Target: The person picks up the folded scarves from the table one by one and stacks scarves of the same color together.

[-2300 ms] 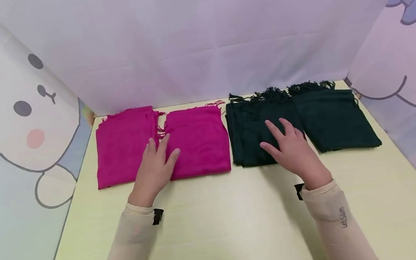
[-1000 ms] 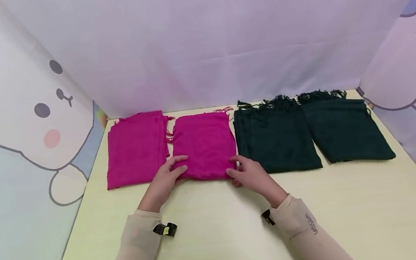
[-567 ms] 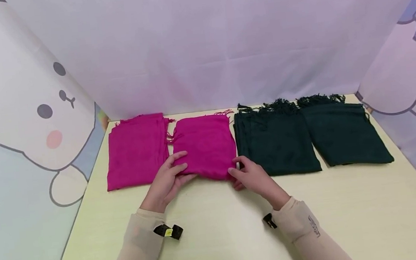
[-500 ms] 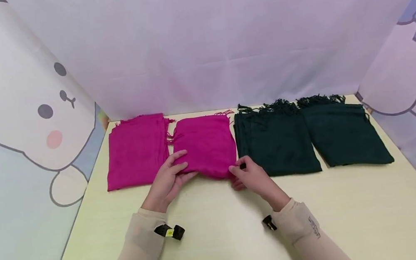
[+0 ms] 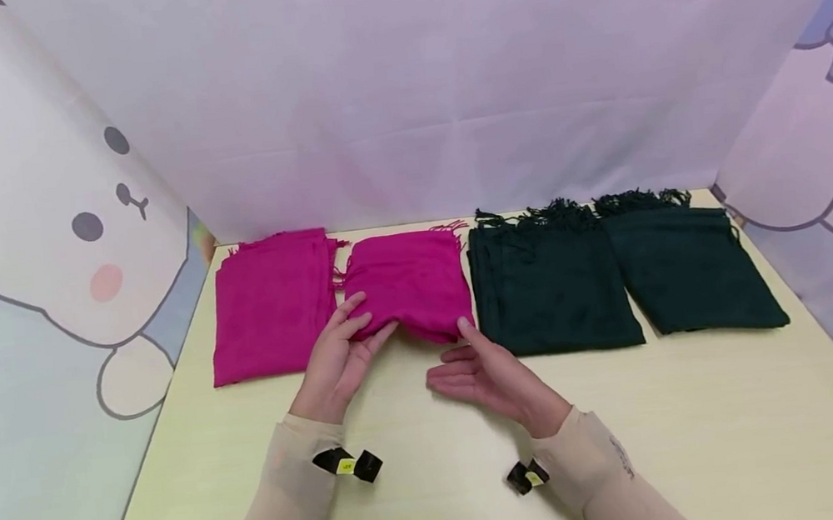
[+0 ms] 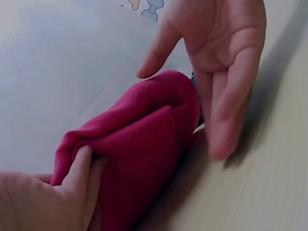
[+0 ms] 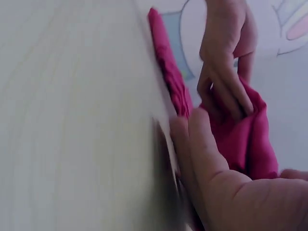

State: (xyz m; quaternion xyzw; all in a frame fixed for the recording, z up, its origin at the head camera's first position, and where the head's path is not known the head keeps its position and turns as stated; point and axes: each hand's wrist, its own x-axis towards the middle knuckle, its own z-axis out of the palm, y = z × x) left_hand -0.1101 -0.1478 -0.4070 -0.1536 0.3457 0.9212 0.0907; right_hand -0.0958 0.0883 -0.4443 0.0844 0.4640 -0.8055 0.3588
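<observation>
A folded magenta scarf (image 5: 410,273) with fringes lies second from the left in the head view, its front edge lifted and sagging in the middle. My left hand (image 5: 336,360) grips its front left part, some fingers on top and others underneath. In the left wrist view, those fingers press into a fold of the scarf (image 6: 139,154). My right hand (image 5: 499,382) is at the front right corner, palm turned inward and fingers extended, with the thumb tip close to the cloth. The right wrist view shows its fingers (image 7: 207,139) straight beside the scarf (image 7: 250,144).
Another folded magenta scarf (image 5: 278,307) lies to the left. Two dark green fringed scarves, one nearer (image 5: 551,289) and one farther right (image 5: 692,271), complete the row on the pale wooden table (image 5: 437,476). A white curtain (image 5: 400,86) hangs behind.
Both hands came from above the row to the second magenta scarf's front corners. The left hand raised its edge; the right hand then loosened its pinch and spread its fingers leftward below the edge.
</observation>
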